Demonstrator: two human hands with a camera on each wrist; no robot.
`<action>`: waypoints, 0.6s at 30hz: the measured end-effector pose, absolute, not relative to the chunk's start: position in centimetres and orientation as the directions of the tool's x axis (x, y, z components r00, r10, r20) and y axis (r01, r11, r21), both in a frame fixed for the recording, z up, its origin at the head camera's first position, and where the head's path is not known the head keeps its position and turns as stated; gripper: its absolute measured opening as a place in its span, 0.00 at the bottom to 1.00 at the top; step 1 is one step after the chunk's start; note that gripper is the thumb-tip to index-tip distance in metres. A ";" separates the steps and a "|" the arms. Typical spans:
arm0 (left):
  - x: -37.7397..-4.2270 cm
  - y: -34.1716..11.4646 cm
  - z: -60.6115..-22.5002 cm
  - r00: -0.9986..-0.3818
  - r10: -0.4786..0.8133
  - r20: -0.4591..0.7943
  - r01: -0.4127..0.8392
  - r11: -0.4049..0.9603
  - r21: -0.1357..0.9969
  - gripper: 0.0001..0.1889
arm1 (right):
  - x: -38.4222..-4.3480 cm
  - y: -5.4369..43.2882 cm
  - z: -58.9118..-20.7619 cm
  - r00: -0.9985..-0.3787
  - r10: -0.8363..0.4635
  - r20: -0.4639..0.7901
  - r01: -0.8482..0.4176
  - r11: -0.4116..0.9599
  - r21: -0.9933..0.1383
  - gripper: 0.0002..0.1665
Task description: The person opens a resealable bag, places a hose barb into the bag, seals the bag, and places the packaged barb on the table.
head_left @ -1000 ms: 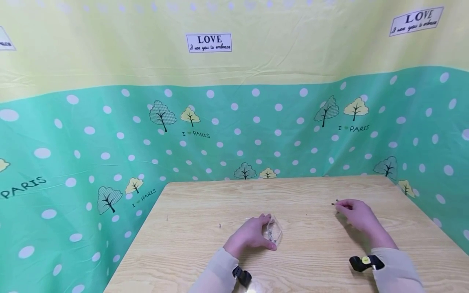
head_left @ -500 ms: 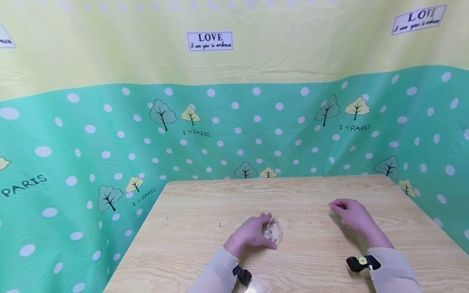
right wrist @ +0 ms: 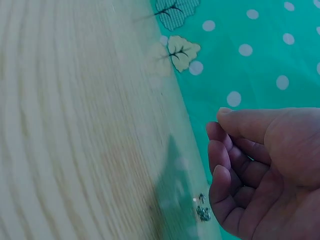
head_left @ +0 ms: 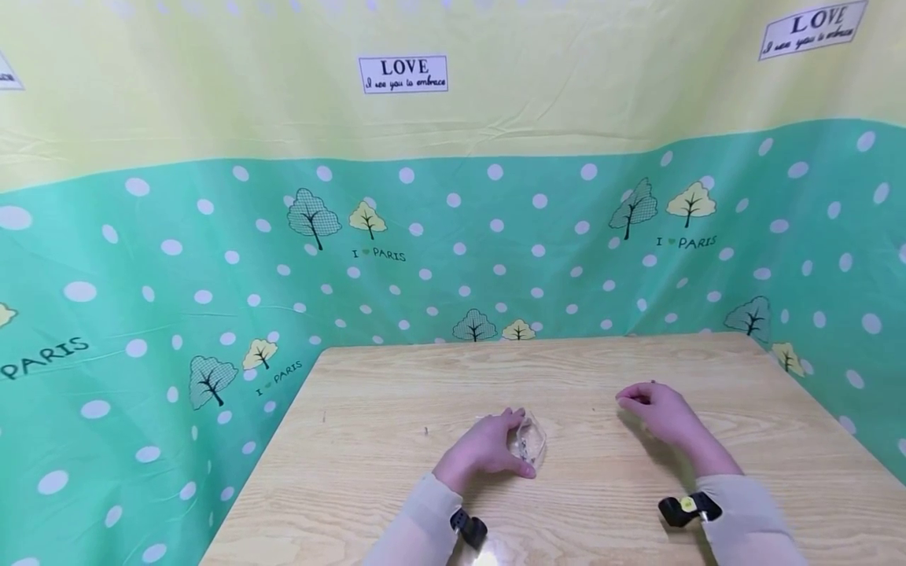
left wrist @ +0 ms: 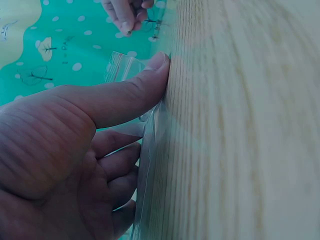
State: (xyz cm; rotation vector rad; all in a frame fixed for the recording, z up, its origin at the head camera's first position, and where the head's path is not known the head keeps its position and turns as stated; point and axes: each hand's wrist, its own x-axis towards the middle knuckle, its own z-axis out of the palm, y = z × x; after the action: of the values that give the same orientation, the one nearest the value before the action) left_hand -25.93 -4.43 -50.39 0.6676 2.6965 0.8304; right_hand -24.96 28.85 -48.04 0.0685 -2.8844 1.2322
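Observation:
My left hand (head_left: pixel 484 446) grips a clear zip bag (head_left: pixel 531 442) on the table, thumb and fingers spread around its mouth. Small silvery bits show inside the bag. The left wrist view has the thumb over the bag's zip strip (left wrist: pixel 120 67). To the right and farther back, my right hand (head_left: pixel 658 410) is above the table with thumb and index finger pinched together. A tiny dark metal piece (left wrist: pixel 128 33) shows at those fingertips in the left wrist view. Several small shiny metal pieces (right wrist: pixel 203 214) lie on the table beyond the right hand's curled fingers.
The wooden table (head_left: pixel 396 377) meets a green and yellow printed curtain (head_left: pixel 425 259) at its back and sides. A small dark speck (head_left: pixel 426 431) lies left of the bag, and another speck (head_left: pixel 593 409) lies near the right fingertips.
My right hand has moved left from the small metal pieces toward the bag, its fingertips pinched. The left hand and the bag have stayed in place.

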 end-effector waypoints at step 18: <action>-25.7 -4.4 -50.3 -0.873 0.478 -0.099 0.339 0.740 0.580 0.58 | -24.6 24.9 -48.7 -0.993 -0.114 0.021 -0.088 0.621 -0.779 0.13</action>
State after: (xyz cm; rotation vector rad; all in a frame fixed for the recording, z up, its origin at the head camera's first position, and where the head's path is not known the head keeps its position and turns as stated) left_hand -25.69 -4.44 -50.31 0.6448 2.7002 0.8314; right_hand -24.63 24.87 -48.74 0.1774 -2.8552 1.3702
